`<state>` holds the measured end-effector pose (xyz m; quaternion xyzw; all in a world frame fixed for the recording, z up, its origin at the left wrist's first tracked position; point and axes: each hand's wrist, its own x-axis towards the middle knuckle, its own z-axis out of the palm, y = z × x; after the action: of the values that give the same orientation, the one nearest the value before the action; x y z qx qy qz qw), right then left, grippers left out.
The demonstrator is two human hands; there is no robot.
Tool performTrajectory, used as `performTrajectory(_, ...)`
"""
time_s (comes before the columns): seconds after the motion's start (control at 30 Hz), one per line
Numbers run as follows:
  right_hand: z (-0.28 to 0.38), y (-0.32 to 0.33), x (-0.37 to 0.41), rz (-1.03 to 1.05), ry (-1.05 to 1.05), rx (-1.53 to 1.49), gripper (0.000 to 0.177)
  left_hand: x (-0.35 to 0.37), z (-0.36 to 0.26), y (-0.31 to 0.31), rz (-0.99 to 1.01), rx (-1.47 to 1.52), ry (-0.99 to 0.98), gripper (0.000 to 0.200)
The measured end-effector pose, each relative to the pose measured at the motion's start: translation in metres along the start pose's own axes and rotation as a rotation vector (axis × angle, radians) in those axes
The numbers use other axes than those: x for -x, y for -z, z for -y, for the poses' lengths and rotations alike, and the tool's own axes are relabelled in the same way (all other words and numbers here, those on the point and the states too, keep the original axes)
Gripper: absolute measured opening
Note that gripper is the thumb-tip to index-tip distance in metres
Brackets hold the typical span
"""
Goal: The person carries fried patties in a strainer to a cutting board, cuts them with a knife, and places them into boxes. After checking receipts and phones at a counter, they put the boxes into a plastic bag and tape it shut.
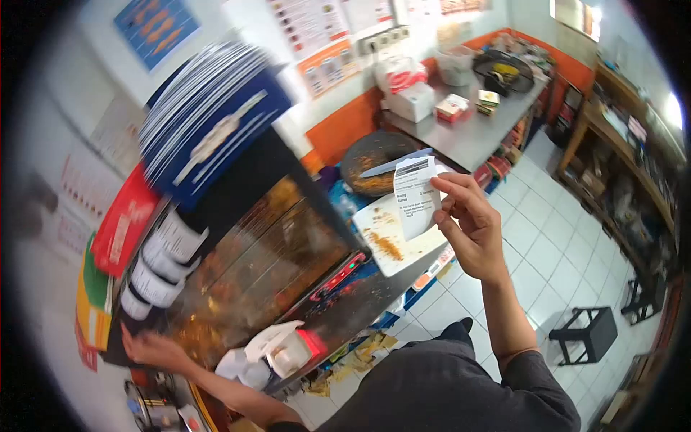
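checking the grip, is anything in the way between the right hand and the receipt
Nothing visible: the right hand pinches the receipt directly by its right edge, holding it up in front of the white cutting board.

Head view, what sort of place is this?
Probably a small takeaway food stall: a greasy griddle, a crumb-strewn cutting board, and a receipt held in the right hand.

The greasy dark counter (353,302) carries a white cutting board (399,263) strewn with orange crumbs at its far end, a round chopping block (367,162) beyond it, while the far steel table (468,137) bears 2 small boxes (452,106).
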<state>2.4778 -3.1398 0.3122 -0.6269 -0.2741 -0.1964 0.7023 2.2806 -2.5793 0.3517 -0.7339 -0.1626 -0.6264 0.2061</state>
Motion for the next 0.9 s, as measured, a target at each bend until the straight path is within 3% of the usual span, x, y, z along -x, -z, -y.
performTrajectory(0.03, -0.001, 0.022, 0.000, -0.042, -0.004, 0.011, 0.047, 0.007, -0.043, 0.010, -0.261, 0.087, 0.069, 0.029)
performTrajectory(0.07, -0.002, 0.044, 0.001, -0.064, -0.013, 0.011, 0.047, 0.018, -0.067, 0.015, -0.356, 0.153, 0.233, 0.022)
performTrajectory(0.13, -0.004, 0.088, 0.003, -0.107, -0.018, 0.018, 0.046, 0.042, -0.131, 0.026, -0.258, 0.194, 0.408, 0.023)
performTrajectory(0.2, -0.001, 0.131, 0.000, -0.133, -0.030, 0.051, 0.046, 0.064, -0.222, 0.021, -0.079, 0.466, 0.492, 0.023)
performTrajectory(0.27, 0.002, 0.176, -0.002, -0.150, -0.043, 0.087, 0.046, 0.090, -0.317, 0.002, 0.076, 0.694, 0.463, 0.021)
performTrajectory(0.33, 0.008, 0.220, -0.001, -0.174, -0.061, 0.146, 0.046, 0.108, -0.418, -0.013, 0.383, 0.863, 0.637, 0.020)
performTrajectory(0.37, 0.010, 0.241, -0.001, -0.188, -0.079, 0.177, 0.046, 0.108, -0.467, -0.017, 0.514, 1.094, 0.671, 0.022)
performTrajectory(0.4, 0.012, 0.264, 0.002, -0.198, -0.081, 0.217, 0.046, 0.097, -0.513, -0.009, 0.757, 1.183, 0.640, 0.024)
performTrajectory(0.43, 0.017, 0.286, 0.005, -0.171, -0.089, 0.235, 0.046, 0.106, -0.545, -0.020, 0.897, 1.186, 0.469, 0.023)
performTrajectory(0.47, 0.021, 0.304, 0.006, -0.245, -0.111, 0.288, 0.047, 0.131, -0.578, -0.039, 1.024, 1.392, 0.534, 0.026)
performTrajectory(0.6, 0.021, 0.365, 0.017, -0.511, -0.145, 0.300, 0.045, 0.176, -0.718, -0.084, 1.369, 1.539, 0.347, 0.033)
performTrajectory(0.67, 0.012, 0.397, 0.020, -0.553, -0.161, 0.319, 0.045, 0.220, -0.782, -0.134, 1.363, 1.553, 0.182, 0.048)
performTrajectory(0.7, 0.008, 0.413, 0.025, -0.604, -0.186, 0.343, 0.045, 0.223, -0.808, -0.148, 1.376, 1.549, 0.176, 0.048)
performTrajectory(0.77, -0.003, 0.445, 0.030, -0.624, -0.206, 0.374, 0.045, 0.217, -0.870, -0.185, 1.510, 1.384, 0.261, 0.068)
performTrajectory(0.83, -0.019, 0.480, 0.026, -0.687, -0.248, 0.416, 0.045, 0.230, -0.934, -0.248, 1.320, 1.134, -0.086, 0.082)
performTrajectory(0.9, -0.037, 0.518, 0.015, -0.714, -0.271, 0.450, 0.046, 0.184, -1.002, -0.261, 1.309, 1.256, -0.048, 0.096)
